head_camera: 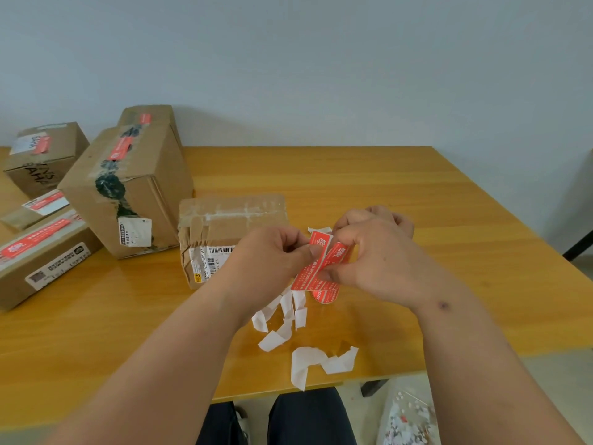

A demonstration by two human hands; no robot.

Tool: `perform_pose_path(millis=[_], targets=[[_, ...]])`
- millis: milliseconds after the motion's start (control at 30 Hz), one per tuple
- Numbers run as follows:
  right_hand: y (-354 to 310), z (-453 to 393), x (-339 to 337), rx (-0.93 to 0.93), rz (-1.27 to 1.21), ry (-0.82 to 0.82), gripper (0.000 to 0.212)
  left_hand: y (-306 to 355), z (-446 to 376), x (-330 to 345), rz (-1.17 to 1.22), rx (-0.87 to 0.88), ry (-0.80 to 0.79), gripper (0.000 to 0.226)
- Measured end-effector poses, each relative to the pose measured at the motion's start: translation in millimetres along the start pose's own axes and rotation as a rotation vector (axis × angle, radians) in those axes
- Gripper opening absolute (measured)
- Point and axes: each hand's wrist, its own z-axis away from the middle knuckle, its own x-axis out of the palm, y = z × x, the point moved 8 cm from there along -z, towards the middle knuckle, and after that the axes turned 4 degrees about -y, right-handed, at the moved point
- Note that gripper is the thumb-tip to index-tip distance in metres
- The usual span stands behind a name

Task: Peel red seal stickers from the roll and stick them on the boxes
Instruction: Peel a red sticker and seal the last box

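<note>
Presently the left hand [276, 252] pinches a red sticker [313, 261] by its top edge while the right hand [369, 252] grips the roll [330, 284], steadying it for the peel. Both are raised just near of the unsealed box [231, 220]; sealed boxes [128, 187] lie far left.

red seal sticker [309, 264] half-peeled | roll [327, 292] midair | unsealed box [224, 226] behind

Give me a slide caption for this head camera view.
Both hands peel a red sticker beside an unsealed box.
</note>
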Motion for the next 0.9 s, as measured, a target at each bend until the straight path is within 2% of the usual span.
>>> perform_pose_path(millis=[133, 267, 667, 800, 900], targets=[[-0.4, -0.1, -0.7, -0.010, -0.006, 0.019, 0.013, 0.8, 2.1, -0.4, -0.049, 0.013, -0.038, 0.029], [-0.4, 0.0, 1.6, -0.008, -0.011, -0.002, 0.013, 1.9, 0.8, -1.3, -0.039, 0.020, -0.013, 0.017], [-2.7, 3.4, -4.2, -0.054, -0.071, 0.053, 0.011, -4.4, -4.3, -4.8, -0.005, -0.007, 0.065, 0.028], [-0.5, 3.3, -3.0, -0.046, -0.049, 0.043, 0.012, -2.5, 0.9, -1.6, 0.001, -0.019, -0.045, 0.036], [0.1, 3.7, -1.1, -0.051, -0.049, 0.037, 0.013, -4.5, 3.0, -0.9, -0.053, -0.033, -0.079, 0.017]])
